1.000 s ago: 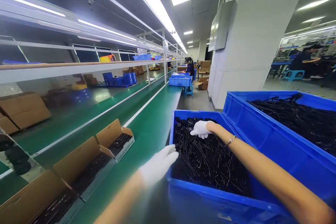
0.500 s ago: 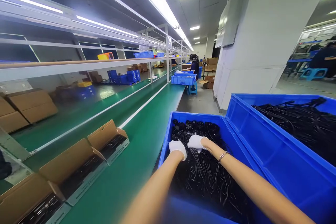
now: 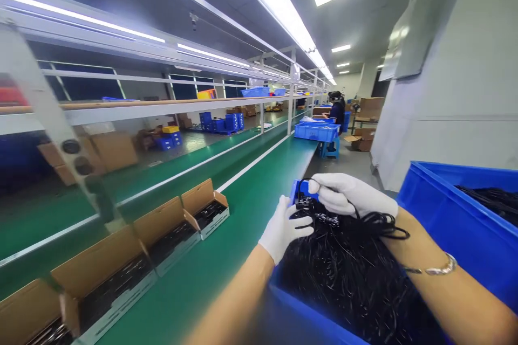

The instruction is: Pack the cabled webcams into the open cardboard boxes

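Both my hands wear white gloves and hold up a bundle of black cables [image 3: 343, 259] above a blue bin [image 3: 299, 312]. My right hand [image 3: 352, 194] is closed on the top of the bundle, near its black plugs [image 3: 309, 207]. My left hand [image 3: 283, 229] presses against the bundle's left side, fingers curled onto it. A thin bracelet [image 3: 437, 268] sits on my right wrist. The lifted cables hide most of the bin.
A second blue bin [image 3: 453, 215] of black cables stands at the right. Open cardboard boxes [image 3: 162, 234] with dark contents line the green conveyor belt [image 3: 243, 199]. Shelves run along the left. A person [image 3: 336, 110] works by a far blue bin [image 3: 315, 130].
My left hand came from the bin's left rim into the bin. Both hands then lifted a bundle of cables up and toward me. The view swung left.
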{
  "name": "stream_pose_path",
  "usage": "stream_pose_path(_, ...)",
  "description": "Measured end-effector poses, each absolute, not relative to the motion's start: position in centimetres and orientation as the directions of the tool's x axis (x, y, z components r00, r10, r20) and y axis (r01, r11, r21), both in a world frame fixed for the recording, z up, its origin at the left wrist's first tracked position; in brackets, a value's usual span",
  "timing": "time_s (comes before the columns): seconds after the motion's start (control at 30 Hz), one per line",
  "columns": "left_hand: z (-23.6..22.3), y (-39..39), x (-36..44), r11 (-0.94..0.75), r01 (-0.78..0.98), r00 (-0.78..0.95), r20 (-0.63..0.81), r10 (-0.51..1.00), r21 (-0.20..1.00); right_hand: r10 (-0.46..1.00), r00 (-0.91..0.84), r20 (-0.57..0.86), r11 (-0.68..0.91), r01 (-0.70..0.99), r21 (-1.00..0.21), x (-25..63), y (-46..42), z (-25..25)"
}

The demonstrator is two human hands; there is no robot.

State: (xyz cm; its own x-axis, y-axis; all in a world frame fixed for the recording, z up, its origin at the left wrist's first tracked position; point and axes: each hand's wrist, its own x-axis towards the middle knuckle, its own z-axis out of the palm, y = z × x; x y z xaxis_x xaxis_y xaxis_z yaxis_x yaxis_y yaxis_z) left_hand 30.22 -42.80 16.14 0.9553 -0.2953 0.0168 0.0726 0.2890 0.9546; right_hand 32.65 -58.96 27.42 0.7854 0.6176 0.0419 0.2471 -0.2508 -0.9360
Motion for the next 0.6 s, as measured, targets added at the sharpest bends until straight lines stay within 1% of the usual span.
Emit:
stream_pose_path(0.07,17.2,-40.5,27.0,0.533,0.101,0.946,0.085,-0.314,0.84,0.746,0.662,0.071,-0.188,0.312,-0.931,29.3,-55.4,28.4)
stream_pose_path(0.13,17.4,-37.8,23.4,0.749,0.11,0.96,0.126,-0.252,0.654,0.847,0.52,0.11,-0.134,0.408,-0.903,26.4,-51.9,28.7)
stream_pose_path(0.17,17.2,-36.4,21.6,0.817,0.088,0.975,0.119,-0.188,0.57,0.896,0.429,0.117,-0.092,0.436,-0.895,25.2,-50.2,28.6)
stream_pose_path(0.2,16.8,-34.9,19.7,0.855,0.041,0.99,0.096,-0.106,0.517,0.938,0.331,0.101,-0.056,0.433,-0.9,24.3,-48.7,28.3)
stream_pose_path(0.23,16.2,-33.3,17.8,0.872,-0.016,0.998,0.065,-0.018,0.489,0.973,0.224,0.054,-0.043,0.406,-0.913,23.7,-47.2,27.8)
stream_pose_path(0.27,15.6,-31.7,15.9,0.87,-0.083,0.996,0.028,0.08,0.486,0.994,0.111,-0.012,-0.054,0.382,-0.923,23.4,-45.7,27.1)
stream_pose_path(0.3,14.9,-30.2,14.1,0.847,-0.153,0.983,-0.013,0.185,0.509,0.996,0.0,-0.09,-0.083,0.38,-0.921,23.5,-44.3,26.1)
stream_pose_path(0.33,14.2,-28.6,12.4,0.795,-0.22,0.953,-0.05,0.299,0.565,0.981,-0.091,-0.17,-0.118,0.41,-0.905,24.0,-42.9,24.8)
stream_pose_path(0.37,13.5,-27.1,10.7,0.69,-0.259,0.905,-0.08,0.418,0.676,0.96,-0.134,-0.246,-0.154,0.481,-0.863,24.8,-41.4,23.3)
stream_pose_path(0.4,12.8,-25.7,9.2,0.537,-0.249,0.842,-0.093,0.531,0.806,0.947,-0.116,-0.3,-0.173,0.603,-0.779,26.1,-39.8,21.6)
stream_pose_path(0.43,12.2,-24.4,7.9,0.362,-0.191,0.774,-0.087,0.627,0.912,0.939,-0.029,-0.344,-0.22,0.718,-0.661,27.6,-38.2,19.8)
stream_pose_path(0.47,11.6,-23.2,6.8,0.198,-0.1,0.713,-0.068,0.697,0.975,0.934,0.159,-0.32,-0.301,0.833,-0.465,29.3,-36.6,17.9)
stream_pose_path(0.5,11.1,-22.1,5.9,0.07,-0.003,0.663,-0.051,0.747,0.998,0.911,0.37,-0.183,-0.402,0.894,-0.196,31.2,-35.0,16.0)
stream_pose_path(0.53,10.6,-21.0,5.2,-0.008,0.079,0.622,-0.043,0.782,0.997,0.887,0.452,-0.095,-0.459,0.883,-0.092,33.1,-33.5,14.2)
stream_pose_path(0.6,9.4,-19.3,4.5,-0.049,0.183,0.557,-0.063,0.828,0.982,0.867,0.498,-0.03,-0.498,0.867,0.01,36.8,-30.9,11.0)
